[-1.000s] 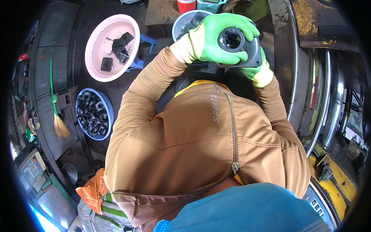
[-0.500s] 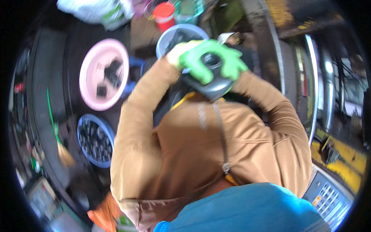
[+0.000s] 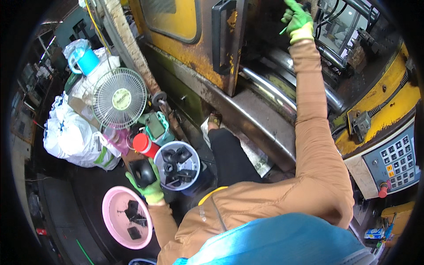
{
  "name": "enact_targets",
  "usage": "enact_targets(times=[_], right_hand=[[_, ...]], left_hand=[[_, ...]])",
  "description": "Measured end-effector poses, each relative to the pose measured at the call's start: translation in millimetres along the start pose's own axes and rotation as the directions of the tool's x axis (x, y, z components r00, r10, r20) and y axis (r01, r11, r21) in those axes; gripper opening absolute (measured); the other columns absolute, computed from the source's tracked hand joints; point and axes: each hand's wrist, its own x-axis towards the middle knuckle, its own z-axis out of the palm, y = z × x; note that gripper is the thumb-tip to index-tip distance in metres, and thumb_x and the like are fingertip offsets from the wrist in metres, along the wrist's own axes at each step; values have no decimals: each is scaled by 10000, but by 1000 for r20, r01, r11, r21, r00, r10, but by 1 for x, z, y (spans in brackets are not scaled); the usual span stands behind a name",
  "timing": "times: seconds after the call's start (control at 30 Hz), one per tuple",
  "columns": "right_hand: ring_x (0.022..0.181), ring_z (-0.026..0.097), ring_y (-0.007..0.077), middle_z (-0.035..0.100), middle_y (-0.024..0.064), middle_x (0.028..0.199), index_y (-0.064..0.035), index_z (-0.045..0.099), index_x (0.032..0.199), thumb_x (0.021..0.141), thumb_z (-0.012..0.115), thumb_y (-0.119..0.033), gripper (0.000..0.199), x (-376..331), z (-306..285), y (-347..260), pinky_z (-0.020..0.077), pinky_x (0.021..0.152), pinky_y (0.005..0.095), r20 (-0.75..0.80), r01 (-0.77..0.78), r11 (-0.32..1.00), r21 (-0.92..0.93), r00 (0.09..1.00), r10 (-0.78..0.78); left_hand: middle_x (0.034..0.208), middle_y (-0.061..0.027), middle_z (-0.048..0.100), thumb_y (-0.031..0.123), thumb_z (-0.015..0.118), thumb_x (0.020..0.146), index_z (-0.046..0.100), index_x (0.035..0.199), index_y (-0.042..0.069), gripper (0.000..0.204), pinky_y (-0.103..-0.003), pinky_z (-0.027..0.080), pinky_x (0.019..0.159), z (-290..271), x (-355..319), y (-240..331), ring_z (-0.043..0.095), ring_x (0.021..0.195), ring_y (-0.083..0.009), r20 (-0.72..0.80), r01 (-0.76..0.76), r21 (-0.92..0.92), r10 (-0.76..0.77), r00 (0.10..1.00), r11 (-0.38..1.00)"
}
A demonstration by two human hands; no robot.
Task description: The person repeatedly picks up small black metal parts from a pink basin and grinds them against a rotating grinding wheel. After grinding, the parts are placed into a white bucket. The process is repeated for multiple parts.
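My left hand (image 3: 148, 183) is closed round a black moulded plastic part (image 3: 142, 173), above the blue bucket (image 3: 194, 176). It looks light, rigid and smooth, so I'd grip its rim. My right hand (image 3: 297, 20) reaches into the yellow machine (image 3: 185, 48); I cannot tell its grasp.

1. The dark workshop floor (image 3: 66, 207) carries everything.
2. On it stand a pink basin (image 3: 115, 207) and a grey bucket (image 3: 194, 164), both with black parts.
3. White sacks (image 3: 70, 137) lie nearby.
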Motion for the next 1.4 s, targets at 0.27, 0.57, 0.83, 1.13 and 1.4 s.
enact_targets(times=[0.27, 0.57, 0.83, 1.13, 1.4], right_hand=[[1143, 550, 283, 577, 97, 1244, -186, 560, 1227, 776, 667, -303, 478, 131, -186, 67, 478, 877, 412, -596, -326, 846, -423, 803, 12], [1088, 577, 342, 624, 223, 1116, -11, 624, 1129, 735, 598, -460, 598, 162, -242, 75, 424, 937, 398, -535, -296, 557, -776, 777, -332], [999, 596, 406, 637, 238, 1031, -19, 670, 980, 792, 494, -446, 499, 186, -231, 51, 460, 863, 467, -379, -331, 186, -925, 833, -404], [661, 619, 314, 637, 181, 783, -1, 647, 936, 739, 663, -311, 368, 181, -281, 55, 499, 610, 423, -663, -198, 760, -619, 650, -371], [457, 479, 129, 544, 38, 603, -13, 651, 896, 779, 727, -230, 258, 74, -220, -12, 444, 453, 281, -400, 131, 966, -225, 891, -214]], left_hand=[[1078, -136, 618, 15, 759, 694, 534, 1127, -6, 488, -373, 518, 851, -70, -32, -25, 609, 982, -219, 486, -404, 873, 544, 684, -273], [974, -70, 634, 38, 707, 757, 591, 984, 12, 256, -301, 512, 774, -28, -34, -37, 619, 851, -196, 505, -319, 758, 204, 839, -568], [986, -89, 630, 130, 625, 855, 602, 1006, 12, 193, -326, 515, 790, -27, -30, -65, 622, 869, -208, 34, -66, 990, 241, 970, 128], [914, -113, 628, 55, 630, 839, 611, 991, 0, 163, -321, 498, 750, -15, -30, -62, 616, 820, -202, 560, -486, 758, 52, 827, -434], [857, -138, 621, 30, 636, 786, 600, 912, 12, 133, -342, 484, 728, 47, -10, -68, 613, 776, -261, 313, -317, 944, -57, 948, -87]])
